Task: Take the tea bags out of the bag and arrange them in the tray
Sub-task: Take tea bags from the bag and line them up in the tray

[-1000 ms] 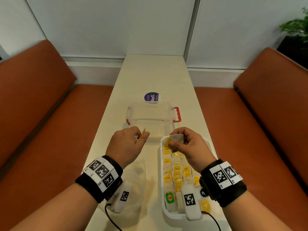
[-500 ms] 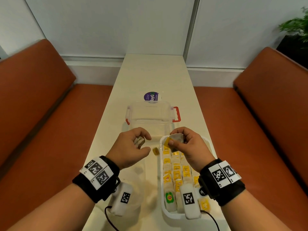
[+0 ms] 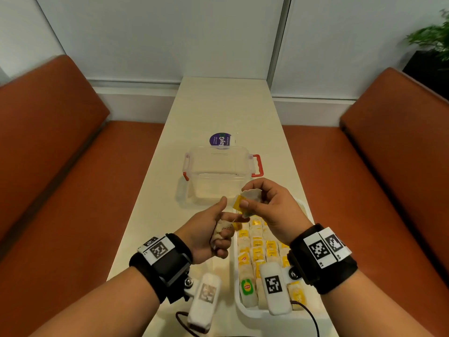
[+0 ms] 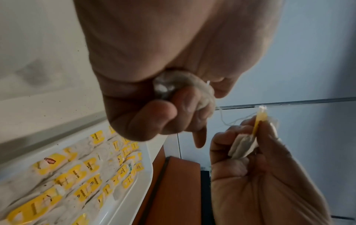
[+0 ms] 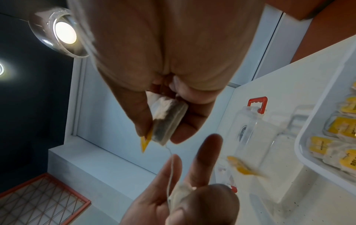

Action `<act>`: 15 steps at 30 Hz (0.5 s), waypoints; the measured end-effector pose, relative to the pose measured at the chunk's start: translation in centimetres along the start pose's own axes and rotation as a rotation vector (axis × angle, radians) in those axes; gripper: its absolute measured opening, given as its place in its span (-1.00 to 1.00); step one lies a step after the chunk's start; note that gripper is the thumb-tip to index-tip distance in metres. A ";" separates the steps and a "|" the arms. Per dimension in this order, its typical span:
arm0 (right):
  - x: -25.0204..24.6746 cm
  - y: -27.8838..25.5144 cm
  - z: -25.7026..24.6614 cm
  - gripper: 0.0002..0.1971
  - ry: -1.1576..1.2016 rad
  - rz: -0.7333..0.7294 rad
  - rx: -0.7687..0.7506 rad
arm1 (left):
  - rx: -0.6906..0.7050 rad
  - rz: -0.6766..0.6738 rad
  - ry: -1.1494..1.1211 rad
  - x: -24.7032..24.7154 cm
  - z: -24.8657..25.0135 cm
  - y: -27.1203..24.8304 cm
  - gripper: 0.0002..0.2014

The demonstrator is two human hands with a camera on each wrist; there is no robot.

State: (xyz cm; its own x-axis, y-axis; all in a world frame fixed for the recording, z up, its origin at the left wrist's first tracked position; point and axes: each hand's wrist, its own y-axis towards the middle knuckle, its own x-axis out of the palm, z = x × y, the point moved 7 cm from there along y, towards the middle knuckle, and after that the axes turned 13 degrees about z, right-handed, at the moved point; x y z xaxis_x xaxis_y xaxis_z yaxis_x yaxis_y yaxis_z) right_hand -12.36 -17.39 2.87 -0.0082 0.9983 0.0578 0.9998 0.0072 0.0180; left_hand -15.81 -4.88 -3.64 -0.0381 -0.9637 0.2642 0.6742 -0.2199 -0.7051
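Above the far end of the tray (image 3: 245, 314), the left hand (image 3: 209, 235) has swung in from the side and now meets the right hand (image 3: 267, 207). Each grips one tea bag (image 3: 251, 199), their strings tangled; they likely need separating before either joins the rows below.

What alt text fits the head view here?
Above a white tray of yellow-tagged tea bags, the left hand grips a crumpled tea bag while the right hand pinches another tea bag; an empty clear plastic box sits beyond.
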 end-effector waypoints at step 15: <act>-0.1 -0.8 0.1 -0.79 0.045 -0.045 0.076 | 0.250 0.089 -0.392 -0.3 4.2 0.2 -0.73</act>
State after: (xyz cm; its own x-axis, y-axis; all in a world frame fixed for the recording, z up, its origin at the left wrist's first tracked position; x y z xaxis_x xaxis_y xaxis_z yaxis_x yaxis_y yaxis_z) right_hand -13.13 -17.48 2.73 -0.0525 0.9932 0.1035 0.9968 0.0584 -0.0544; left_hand -12.59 -4.01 -1.06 0.2763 -0.8370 0.4724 0.8208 -0.0502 -0.5690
